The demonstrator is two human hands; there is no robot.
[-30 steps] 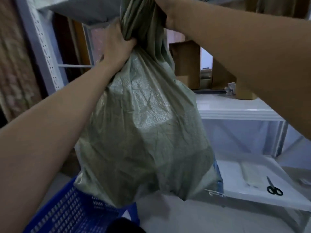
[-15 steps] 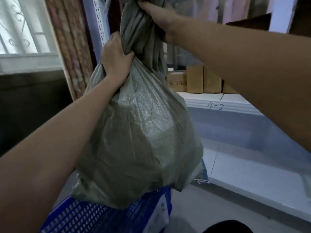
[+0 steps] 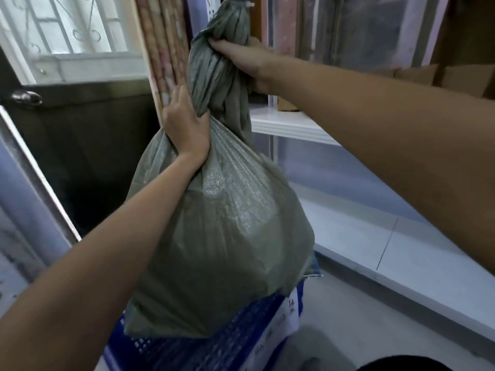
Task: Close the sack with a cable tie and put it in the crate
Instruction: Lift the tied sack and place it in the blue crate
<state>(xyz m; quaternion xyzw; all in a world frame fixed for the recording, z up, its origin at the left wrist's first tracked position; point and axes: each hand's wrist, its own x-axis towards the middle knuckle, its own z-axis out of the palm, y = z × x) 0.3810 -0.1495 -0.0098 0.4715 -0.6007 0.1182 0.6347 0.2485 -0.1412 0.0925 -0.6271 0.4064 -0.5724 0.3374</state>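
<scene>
Here I hold a grey-green woven sack (image 3: 222,236) in the air, its bottom just over the blue slatted crate (image 3: 214,346) near me. My left hand (image 3: 184,124) is clenched on the gathered neck; my right hand (image 3: 241,60) grips the twisted neck higher up, below a pale cable tie (image 3: 242,5). The sack looks soft, full and fairly heavy, so the bunched neck is the sensible hold. A white label (image 3: 281,319) on the crate bears handwriting I cannot read.
</scene>
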